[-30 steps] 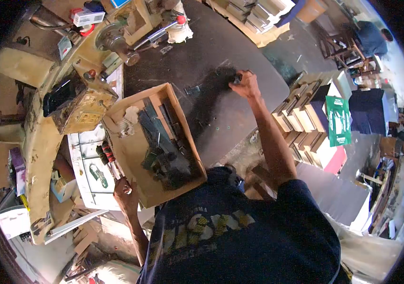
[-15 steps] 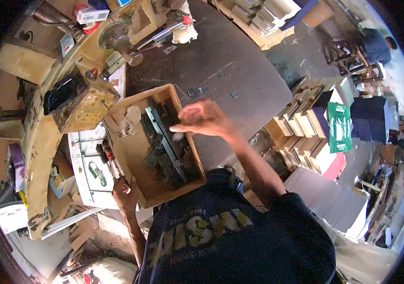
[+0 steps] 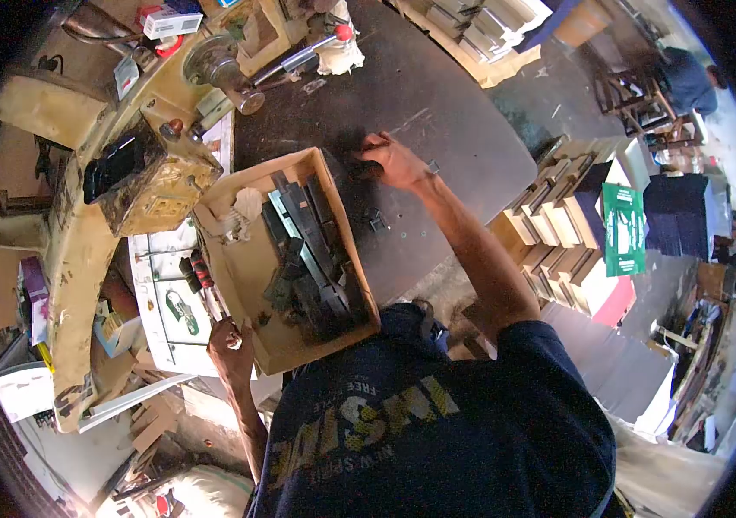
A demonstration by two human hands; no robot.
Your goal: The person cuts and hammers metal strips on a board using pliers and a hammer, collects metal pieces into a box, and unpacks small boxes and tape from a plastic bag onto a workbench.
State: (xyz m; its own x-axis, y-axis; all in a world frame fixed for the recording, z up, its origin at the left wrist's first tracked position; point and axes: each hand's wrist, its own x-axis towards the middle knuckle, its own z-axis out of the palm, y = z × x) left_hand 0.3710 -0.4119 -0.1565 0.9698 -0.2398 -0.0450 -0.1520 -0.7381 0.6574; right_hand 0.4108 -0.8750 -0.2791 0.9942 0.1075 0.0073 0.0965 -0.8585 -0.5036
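A cardboard box full of dark metal bars stands before me, with crumpled paper in one corner. My left hand is closed at the box's left wall. Close by it lie red-and-black tool handles; whether the fingers touch their metal end is unclear. Beyond the box, my right hand is over the dark tabletop, its fingers closed around a dark, blurred thing whose kind I cannot make out. A small dark piece lies near the box's right side.
On the left stands a cream-coloured machine with a round metal wheel. Stacked pale blocks and a green packet are at the right. A person sits in the far right background.
My right hand has moved from above the box outward over the tabletop, and a dark thing now shows at its fingers. Small dark pieces on the table lie differently. My left hand stays at the box.
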